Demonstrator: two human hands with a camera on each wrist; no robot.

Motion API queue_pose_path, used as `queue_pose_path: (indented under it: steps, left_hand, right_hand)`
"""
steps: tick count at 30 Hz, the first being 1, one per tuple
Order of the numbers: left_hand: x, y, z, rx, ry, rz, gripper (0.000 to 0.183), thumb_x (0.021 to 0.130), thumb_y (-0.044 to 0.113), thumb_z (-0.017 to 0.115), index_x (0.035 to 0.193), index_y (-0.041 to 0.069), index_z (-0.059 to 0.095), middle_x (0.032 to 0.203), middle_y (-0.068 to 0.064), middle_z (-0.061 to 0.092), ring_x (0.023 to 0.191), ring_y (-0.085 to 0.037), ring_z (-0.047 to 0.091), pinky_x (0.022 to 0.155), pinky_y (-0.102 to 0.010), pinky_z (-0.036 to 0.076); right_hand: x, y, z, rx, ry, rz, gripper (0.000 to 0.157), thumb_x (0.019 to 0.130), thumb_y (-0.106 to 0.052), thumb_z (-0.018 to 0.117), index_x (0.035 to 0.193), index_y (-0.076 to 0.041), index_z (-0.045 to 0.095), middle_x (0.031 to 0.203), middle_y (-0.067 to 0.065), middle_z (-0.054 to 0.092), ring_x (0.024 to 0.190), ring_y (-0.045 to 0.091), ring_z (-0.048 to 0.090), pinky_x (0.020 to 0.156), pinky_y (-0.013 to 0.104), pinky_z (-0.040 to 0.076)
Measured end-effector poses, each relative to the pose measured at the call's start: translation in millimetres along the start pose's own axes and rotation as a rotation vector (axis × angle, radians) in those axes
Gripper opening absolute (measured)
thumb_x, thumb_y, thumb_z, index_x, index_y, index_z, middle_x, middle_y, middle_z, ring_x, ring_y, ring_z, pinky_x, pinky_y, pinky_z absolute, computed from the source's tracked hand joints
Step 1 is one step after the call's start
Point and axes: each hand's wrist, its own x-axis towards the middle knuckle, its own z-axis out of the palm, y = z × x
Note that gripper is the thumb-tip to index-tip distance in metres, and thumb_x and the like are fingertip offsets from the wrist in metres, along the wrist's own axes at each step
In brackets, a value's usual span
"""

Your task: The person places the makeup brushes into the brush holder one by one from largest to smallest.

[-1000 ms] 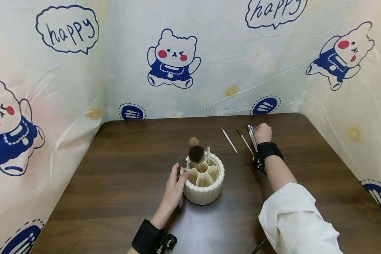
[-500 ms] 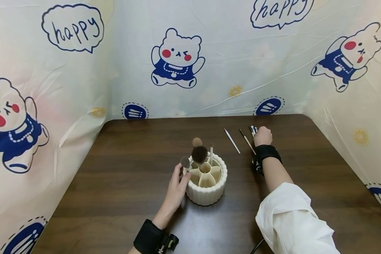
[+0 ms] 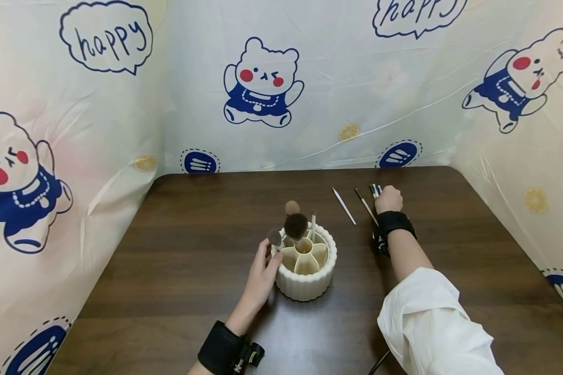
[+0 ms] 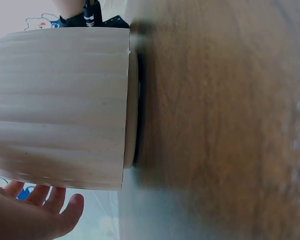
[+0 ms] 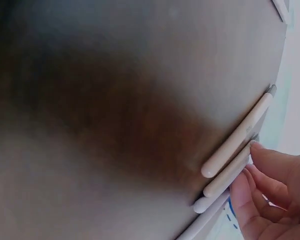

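A cream fluted brush holder (image 3: 304, 286) with inner compartments stands on the table. Several makeup brushes rise from it, including one with a large dark head (image 3: 295, 226). My left hand (image 3: 259, 276) rests against its left side, the thumb near the rim. Seen from the left wrist, fingertips (image 4: 40, 192) lie along the ribbed wall. My right hand (image 3: 388, 200) is low at the table's back right. In the right wrist view its thumb and fingers pinch a pale-handled makeup brush (image 5: 230, 170). Another brush (image 5: 237, 132) lies beside that one, with more pale handles (image 5: 202, 225) on the other side.
On the dark wooden table (image 3: 192, 250), a thin white stick-like tool (image 3: 344, 206) and a slim brush (image 3: 366, 205) lie left of my right hand. A printed curtain (image 3: 333, 78) encloses the table's back and sides. A cable (image 3: 380, 361) runs beside the right sleeve (image 3: 431, 317).
The head view has shifted slightly. My right hand has moved a little nearer the brushes beside it, covering more of them. My left hand stays at the holder.
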Motion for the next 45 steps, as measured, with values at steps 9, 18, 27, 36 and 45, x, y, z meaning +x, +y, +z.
queue_pose_path:
  steps: [9,18,27,36,45]
  left_hand:
    - [1.4,1.1,1.3,-0.001,0.008,0.0,0.045,0.1,0.019,0.044,0.142,0.002,0.035,0.145,-0.023,0.041,0.137,-0.038,0.036,0.11,-0.058,0.031]
    - [1.5,-0.4,1.6,-0.003,0.013,-0.004,0.045,0.101,0.019,0.043,0.142,0.002,0.035,0.145,-0.023,0.04,0.138,-0.038,0.035,0.111,-0.058,0.03]
    - [-0.2,1.4,2.0,0.001,0.014,-0.01,0.046,0.1,0.019,0.042,0.142,0.002,0.034,0.144,-0.023,0.041,0.136,-0.038,0.036,0.109,-0.057,0.032]
    - [0.0,2.2,3.0,-0.001,0.014,-0.016,0.046,0.1,0.018,0.042,0.143,0.003,0.034,0.143,-0.023,0.042,0.135,-0.037,0.038,0.108,-0.055,0.035]
    - [0.6,2.0,4.1,0.003,0.029,-0.014,0.044,0.1,0.017,0.042,0.141,0.003,0.036,0.139,-0.023,0.046,0.131,-0.037,0.043,0.105,-0.051,0.038]
  right_hand:
    - [-4.9,-3.6,-6.9,0.047,-0.04,0.057,0.037,0.085,-0.016,0.067,0.107,0.014,0.062,0.105,0.032,0.065,0.095,0.044,0.064,0.083,0.051,0.053]
    - [-0.5,1.4,-11.4,0.095,-0.041,0.041,0.035,0.087,-0.02,0.066,0.1,0.013,0.063,0.1,0.031,0.065,0.093,0.045,0.062,0.079,0.051,0.052]
    - [-21.9,-21.5,-56.8,0.224,-0.045,-0.114,0.032,0.09,-0.022,0.061,0.098,0.007,0.071,0.095,0.023,0.071,0.082,0.034,0.063,0.074,0.041,0.049]
    - [-58.7,-48.8,-100.4,0.466,-0.091,-0.303,0.026,0.09,-0.013,0.06,0.101,0.009,0.066,0.072,0.001,0.066,0.052,-0.008,0.052,0.052,0.012,0.045]
    - [-117.4,-77.0,-120.0,0.595,-0.235,-0.424,0.023,0.09,-0.013,0.063,0.101,0.007,0.064,0.087,0.008,0.071,0.071,-0.004,0.061,0.07,0.014,0.048]
